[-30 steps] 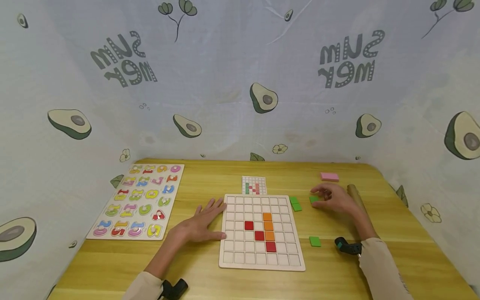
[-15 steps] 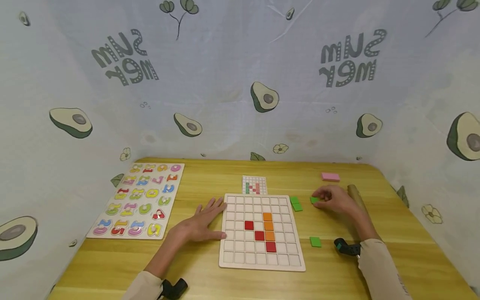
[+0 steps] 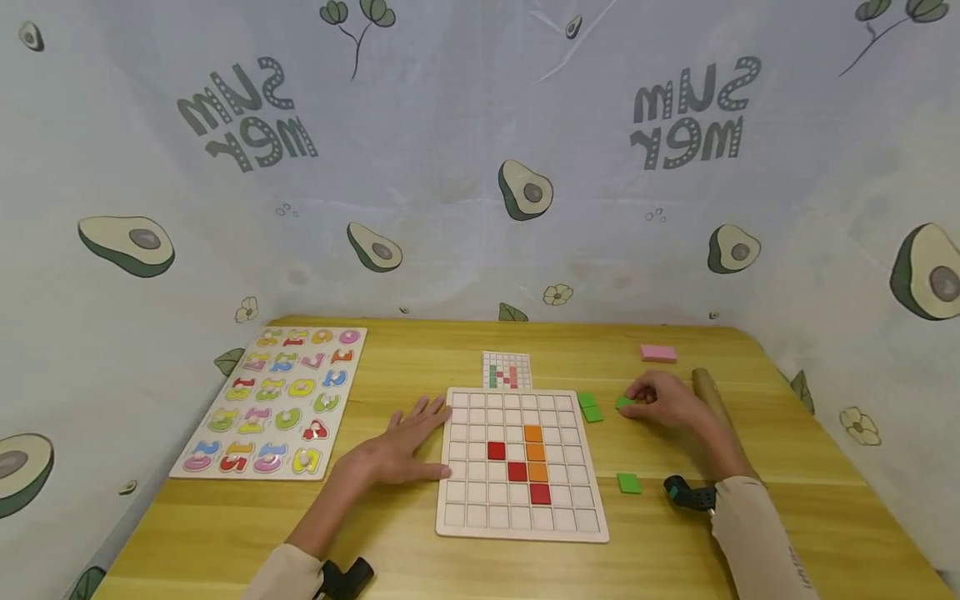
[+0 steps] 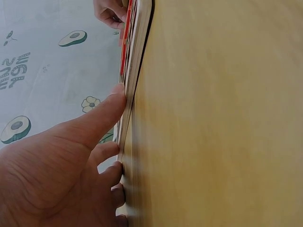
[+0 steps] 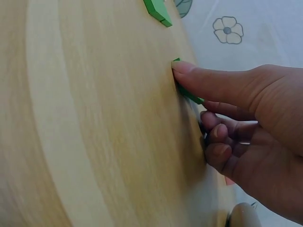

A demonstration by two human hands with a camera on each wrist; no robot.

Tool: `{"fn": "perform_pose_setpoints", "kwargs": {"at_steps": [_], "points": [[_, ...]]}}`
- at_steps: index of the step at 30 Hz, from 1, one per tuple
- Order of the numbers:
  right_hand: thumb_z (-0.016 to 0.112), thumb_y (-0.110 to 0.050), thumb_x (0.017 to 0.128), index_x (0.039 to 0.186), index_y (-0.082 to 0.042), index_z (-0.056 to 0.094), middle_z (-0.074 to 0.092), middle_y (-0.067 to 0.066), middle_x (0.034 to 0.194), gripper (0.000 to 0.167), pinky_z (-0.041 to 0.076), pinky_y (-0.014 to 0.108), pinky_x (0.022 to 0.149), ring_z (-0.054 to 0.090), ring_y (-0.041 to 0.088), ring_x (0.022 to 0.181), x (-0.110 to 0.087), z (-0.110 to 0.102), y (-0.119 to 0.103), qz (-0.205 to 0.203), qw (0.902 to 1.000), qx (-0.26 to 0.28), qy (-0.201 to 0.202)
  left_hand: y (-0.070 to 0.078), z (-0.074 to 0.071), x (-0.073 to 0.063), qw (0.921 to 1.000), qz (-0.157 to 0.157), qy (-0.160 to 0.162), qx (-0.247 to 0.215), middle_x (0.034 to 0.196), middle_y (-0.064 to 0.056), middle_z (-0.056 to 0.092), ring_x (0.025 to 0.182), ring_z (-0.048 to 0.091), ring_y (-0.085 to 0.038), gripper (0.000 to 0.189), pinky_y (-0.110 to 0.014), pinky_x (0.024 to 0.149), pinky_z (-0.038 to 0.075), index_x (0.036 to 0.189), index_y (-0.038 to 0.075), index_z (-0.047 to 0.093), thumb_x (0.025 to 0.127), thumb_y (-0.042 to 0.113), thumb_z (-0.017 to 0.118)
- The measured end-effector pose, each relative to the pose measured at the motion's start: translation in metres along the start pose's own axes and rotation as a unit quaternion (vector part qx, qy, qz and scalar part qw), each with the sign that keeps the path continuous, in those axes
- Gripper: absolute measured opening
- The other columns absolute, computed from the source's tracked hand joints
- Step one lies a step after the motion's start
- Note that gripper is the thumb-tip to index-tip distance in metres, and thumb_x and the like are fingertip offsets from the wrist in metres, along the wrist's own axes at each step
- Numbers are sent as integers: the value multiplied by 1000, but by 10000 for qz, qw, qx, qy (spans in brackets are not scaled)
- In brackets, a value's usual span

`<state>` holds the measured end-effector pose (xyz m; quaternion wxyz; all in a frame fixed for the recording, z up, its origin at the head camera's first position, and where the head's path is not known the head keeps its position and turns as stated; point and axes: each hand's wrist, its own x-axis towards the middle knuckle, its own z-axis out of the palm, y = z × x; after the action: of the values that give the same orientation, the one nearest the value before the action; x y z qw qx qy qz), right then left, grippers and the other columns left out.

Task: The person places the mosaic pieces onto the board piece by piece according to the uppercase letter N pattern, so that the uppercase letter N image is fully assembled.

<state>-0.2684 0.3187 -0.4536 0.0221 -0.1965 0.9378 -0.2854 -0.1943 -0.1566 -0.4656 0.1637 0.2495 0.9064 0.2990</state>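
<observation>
A pale grid board [image 3: 498, 517] lies on the table, holding red tiles [image 3: 517, 472] and a column of orange tiles [image 3: 535, 452]. Along its left edge rests my left hand [image 3: 397, 450], fingers spread; in the left wrist view the thumb [image 4: 106, 109] touches the board's rim. To the right of the board, my right hand [image 3: 666, 402] pinches a green tile [image 5: 190, 94] between thumb and fingers, low at the tabletop. Two more green tiles [image 3: 590, 407] lie together beside the board's upper right corner. Nearer the front is a single green tile [image 3: 629, 483].
A small pattern card [image 3: 506, 368] sits behind the board. Pink tiles [image 3: 658, 353] form a block at the back right. A brown stick-like object [image 3: 711, 387] lies by the right forearm. On the left is a number puzzle board [image 3: 277, 404]. Patterned cloth [image 3: 450, 167] hangs behind the table.
My right hand has shifted slightly left over the table with the green tile at its fingertips. The left hand stays at the board's edge.
</observation>
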Motion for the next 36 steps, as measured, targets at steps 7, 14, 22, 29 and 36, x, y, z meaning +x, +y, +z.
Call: {"fn": "perform_pose_setpoints", "kwargs": {"at_steps": [7,14,22,29,36], "points": [[86,-11,92,98,6,69,59,9,88,25,41,29,68,46,18,78,-2,4,-1,180,9998,-86,49,-1,0,-2,10000,30,7,79,182,-12,9,168,0,-37,93,-64,132,-3,172,9,26,101,41,77],[87,-10,91,97,6,71,63,10,90,24,45,30,68,50,18,80,-3,3,-2,25,9999,-93,90,-2,1,-2,9999,70,43,82,182,-12,9,167,0,-37,93,-65,132,-2,172,8,25,102,41,76],[82,-8,96,95,1,78,69,4,90,9,45,25,67,51,9,77,-4,2,3,-366,9992,121,74,-12,6,1,9996,238,112,-78,182,-10,9,167,-1,-37,96,-67,131,-4,173,12,26,100,50,75],[77,-7,100,102,3,81,77,8,96,10,53,26,72,61,9,83,-2,1,6,-320,9994,89,108,-18,10,7,9997,235,86,-83,182,-5,6,168,-3,-32,99,-62,132,-7,174,17,23,99,59,72],[79,-11,99,112,4,82,80,11,100,20,54,24,71,65,11,85,6,4,2,-189,9993,261,171,-10,5,5,9999,76,47,-61,182,-8,7,168,-3,-33,97,-62,132,-7,174,14,23,100,51,75]]}}
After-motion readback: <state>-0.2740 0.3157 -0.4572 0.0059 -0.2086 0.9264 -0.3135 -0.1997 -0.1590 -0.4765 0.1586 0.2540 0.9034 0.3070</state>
